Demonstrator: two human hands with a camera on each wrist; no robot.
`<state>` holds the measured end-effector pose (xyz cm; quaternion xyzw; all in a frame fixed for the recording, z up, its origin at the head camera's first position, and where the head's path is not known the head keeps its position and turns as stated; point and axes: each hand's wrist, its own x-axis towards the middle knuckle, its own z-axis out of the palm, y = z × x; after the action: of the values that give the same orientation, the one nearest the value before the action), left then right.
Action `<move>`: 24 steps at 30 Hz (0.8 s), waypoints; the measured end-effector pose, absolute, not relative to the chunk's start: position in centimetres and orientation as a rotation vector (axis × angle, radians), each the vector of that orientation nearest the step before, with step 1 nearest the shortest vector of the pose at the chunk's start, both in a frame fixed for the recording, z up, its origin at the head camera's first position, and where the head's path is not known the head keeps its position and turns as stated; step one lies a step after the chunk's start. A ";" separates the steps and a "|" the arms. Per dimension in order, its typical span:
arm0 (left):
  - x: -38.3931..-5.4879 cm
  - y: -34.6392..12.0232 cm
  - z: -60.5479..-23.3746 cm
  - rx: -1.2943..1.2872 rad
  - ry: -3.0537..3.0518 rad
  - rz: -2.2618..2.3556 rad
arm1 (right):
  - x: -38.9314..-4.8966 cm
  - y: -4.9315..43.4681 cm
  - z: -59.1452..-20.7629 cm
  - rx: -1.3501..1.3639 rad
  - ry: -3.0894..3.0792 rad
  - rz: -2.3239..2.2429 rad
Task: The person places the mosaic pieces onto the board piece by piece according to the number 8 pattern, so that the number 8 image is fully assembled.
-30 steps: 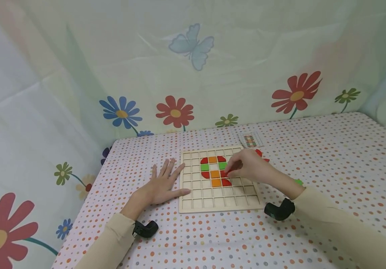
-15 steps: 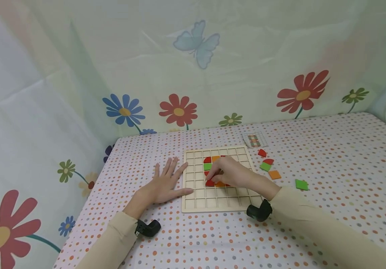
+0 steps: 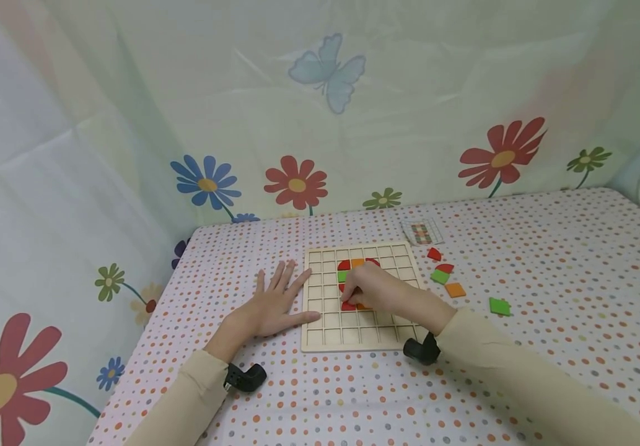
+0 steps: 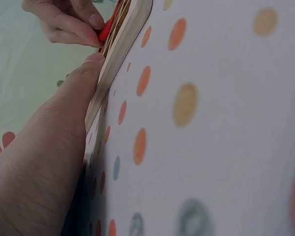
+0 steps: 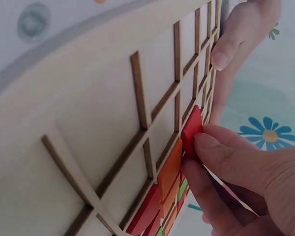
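A pale wooden grid board (image 3: 331,339) lies on the dotted cloth, with red, orange and green tiles in its middle cells. My right hand (image 3: 378,288) is over the board and hides part of the pattern. Between its thumb and fingertips it pinches a red tile (image 5: 191,132) with a curved edge, which sits tilted at a cell beside an orange tile (image 5: 170,162). My left hand (image 3: 269,310) rests with spread fingers on the cloth, its thumb and index fingertip touching the board's left edge.
Right of the board lie a red tile (image 3: 434,254), another red one (image 3: 445,268), a green tile (image 3: 440,277), an orange tile (image 3: 456,290) and stacked-looking green tile (image 3: 500,306). A small pattern card (image 3: 422,232) lies behind the board. A printed curtain (image 3: 409,93) stands behind the table.
My right hand has moved left across the board with the red tile, then settled it lower at a cell left of the orange tile. My left hand has stayed in place.
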<state>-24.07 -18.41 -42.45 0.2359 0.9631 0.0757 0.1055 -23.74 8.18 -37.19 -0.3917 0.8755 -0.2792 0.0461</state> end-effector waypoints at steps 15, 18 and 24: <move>-24.0 -18.2 -42.0 0.704 2.842 0.215 | -23.4 8.3 -37.5 -1.288 2.745 -0.808; -24.0 -18.3 -42.1 0.706 2.851 0.229 | -23.0 8.3 -37.6 -1.277 2.759 -0.813; -23.6 -18.1 -42.0 0.709 2.858 0.239 | -21.2 9.1 -37.0 -1.172 2.745 -0.839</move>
<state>-23.64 -18.07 -42.03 0.2389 0.9632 0.0806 0.0934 -21.22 9.05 -37.01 -0.3780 0.8852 -0.2705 0.0203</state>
